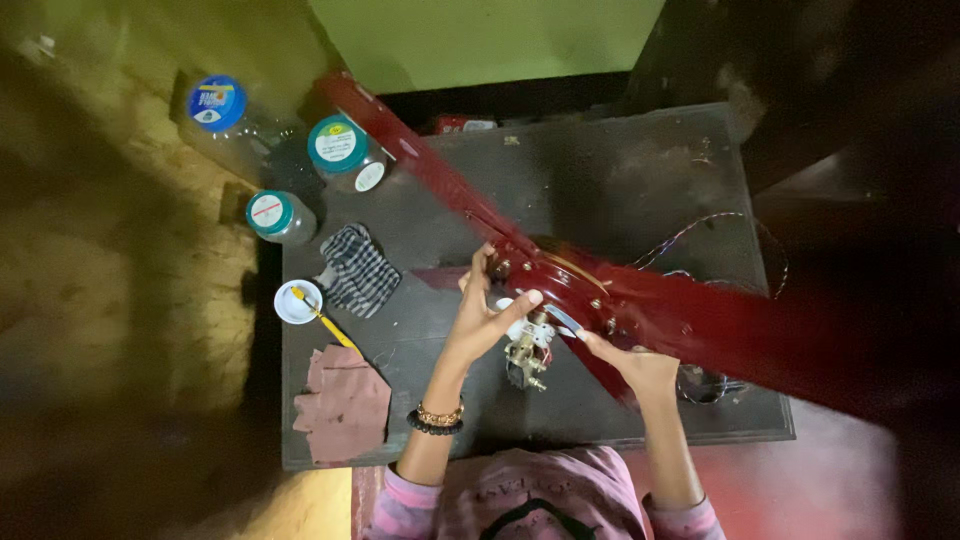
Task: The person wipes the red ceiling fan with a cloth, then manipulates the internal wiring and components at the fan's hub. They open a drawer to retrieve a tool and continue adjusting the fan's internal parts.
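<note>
We record a dark red ceiling fan (575,285) lying across the dark desk (600,180) at the centre of the frame. One blade runs to the upper left, another to the lower right, the latter blurred. The motor hub sits at centre, with a brass-coloured fitting (525,352) and a white part just below it.

Our left hand (488,310) is at the left rim of the hub, fingers spread and curled onto it, the thumb and forefinger closing on the white part. A beaded bracelet and a gold-coloured bangle sit on that wrist. Our right hand (632,362) is at the lower right edge of the hub, fingertips pinching the rim where the blade joins it (the palm is turned away, so we cannot tell how firm the hold is).

Thin wires (700,230) trail from the hub toward the right of the desk, and a coil of wire (705,385) lies near the right hand.

At the left of the frame we note:
- a checked cloth (358,268);
- a small white dish (297,302) with a yellow-handled tool (330,325) resting across it;
- a pinkish rag (342,402) at the lower left of the desk;
- three jars with lids, one blue (218,103) and two teal (338,142) (270,213), in the upper left.

A green wall (480,40) shows at the top.
</note>
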